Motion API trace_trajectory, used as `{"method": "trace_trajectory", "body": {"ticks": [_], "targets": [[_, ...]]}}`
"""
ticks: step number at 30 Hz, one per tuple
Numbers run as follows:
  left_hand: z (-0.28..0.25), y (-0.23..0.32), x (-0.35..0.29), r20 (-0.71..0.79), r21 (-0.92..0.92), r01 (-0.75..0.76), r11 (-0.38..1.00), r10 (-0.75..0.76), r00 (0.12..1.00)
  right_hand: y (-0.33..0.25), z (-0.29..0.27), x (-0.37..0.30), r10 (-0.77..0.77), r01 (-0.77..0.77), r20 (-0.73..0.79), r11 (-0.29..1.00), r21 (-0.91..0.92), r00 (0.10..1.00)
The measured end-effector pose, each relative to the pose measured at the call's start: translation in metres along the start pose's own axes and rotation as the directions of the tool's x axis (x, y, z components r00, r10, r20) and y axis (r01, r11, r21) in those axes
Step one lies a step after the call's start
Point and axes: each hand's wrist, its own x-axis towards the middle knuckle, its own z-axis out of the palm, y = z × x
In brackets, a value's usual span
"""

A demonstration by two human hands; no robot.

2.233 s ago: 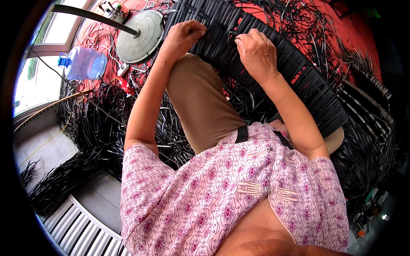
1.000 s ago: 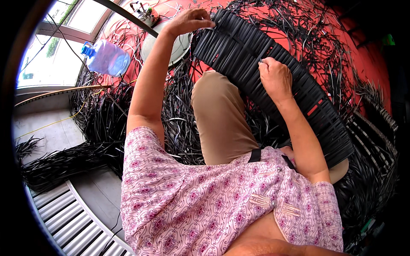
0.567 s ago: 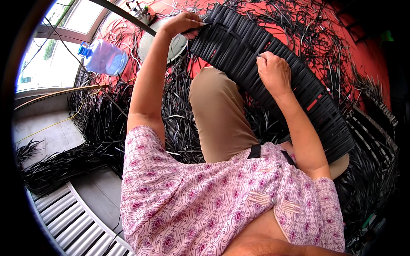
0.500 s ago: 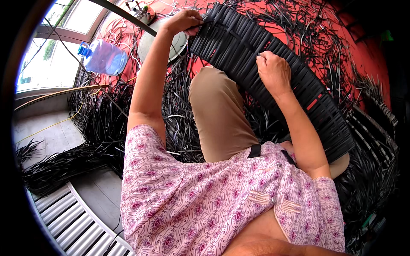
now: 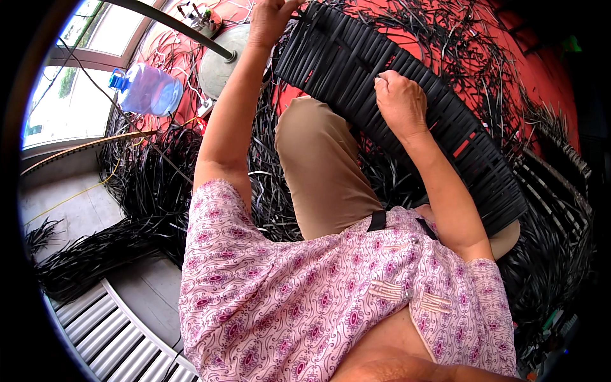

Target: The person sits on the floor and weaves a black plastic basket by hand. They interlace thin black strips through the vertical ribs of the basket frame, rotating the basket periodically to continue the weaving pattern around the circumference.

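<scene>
A long curved panel of woven black strips (image 5: 344, 48) lies across my knees, running from the top middle down to the right. At its far left end, my left hand (image 5: 272, 18) is raised with fingers closed on a black strip (image 5: 296, 17), partly cut off by the picture's top edge. Over the middle of the panel, my right hand (image 5: 401, 103) is closed with thumb and fingers pressed together. What it holds, if anything, is hidden. Small gaps in the weave show red beneath.
Loose black strips (image 5: 146, 159) lie heaped around my legs and over the red floor covering (image 5: 534, 76). To the left are a blue water jug (image 5: 149, 90), a round grey base with a pole (image 5: 219, 67), and a white slatted frame (image 5: 105, 325). A dark frame (image 5: 560, 184) stands at right.
My left hand has risen toward the top edge. My right hand has shifted slightly left and up. The panel has barely moved.
</scene>
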Motion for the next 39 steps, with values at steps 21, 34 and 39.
{"method": "trace_trajectory", "body": {"ticks": [21,34,39], "targets": [[-0.041,-0.023,-0.028,0.529,0.037,0.298,0.954,-0.272,0.804,0.004,0.004,0.008,0.021,-0.021,-0.008,0.997,-0.07,1.0],[-0.035,-0.022,-0.06,0.433,0.213,0.307,0.928,-0.371,0.821,0.0,0.003,0.006,0.06,-0.06,-0.002,0.993,-0.1,0.998],[-0.045,-0.026,-0.055,0.42,0.507,-0.075,0.859,-0.17,0.891,-0.005,0.004,0.006,0.065,-0.064,0.012,0.994,-0.084,0.998]]}}
